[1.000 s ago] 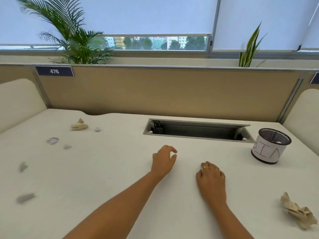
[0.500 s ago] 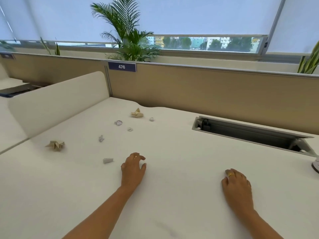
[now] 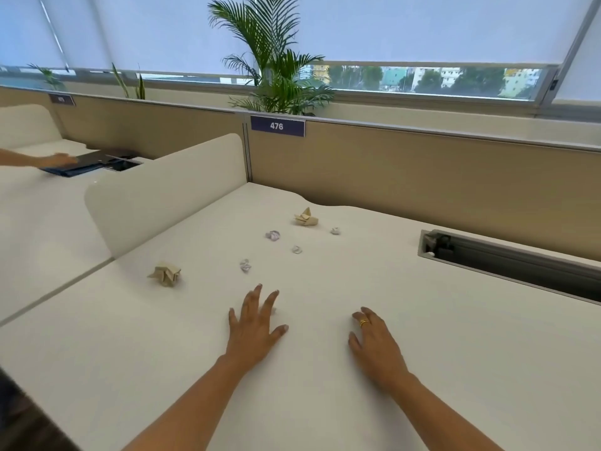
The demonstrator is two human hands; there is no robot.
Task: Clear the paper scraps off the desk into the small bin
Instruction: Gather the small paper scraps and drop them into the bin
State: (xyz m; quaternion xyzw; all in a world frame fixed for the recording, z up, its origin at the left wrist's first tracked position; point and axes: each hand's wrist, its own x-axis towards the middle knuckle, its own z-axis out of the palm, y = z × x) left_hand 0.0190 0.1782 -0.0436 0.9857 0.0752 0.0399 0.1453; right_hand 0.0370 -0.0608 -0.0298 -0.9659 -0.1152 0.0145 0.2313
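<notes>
The left hand (image 3: 255,323) lies flat on the table (image 3: 455,353). Its fingers are spread wide and it holds nothing. A tiny scrap (image 3: 273,310) peeks out right by its fingers. The right hand (image 3: 374,343) rests near it with softly bent fingers, holding nothing. It wears a ring (image 3: 363,323). A white ball (image 3: 246,265) of paper sits just ahead of the left hand. A tan lump (image 3: 166,273) sits ahead to its left. Three small balls (image 3: 272,235) and a far lump (image 3: 305,218) lie farther back.
</notes>
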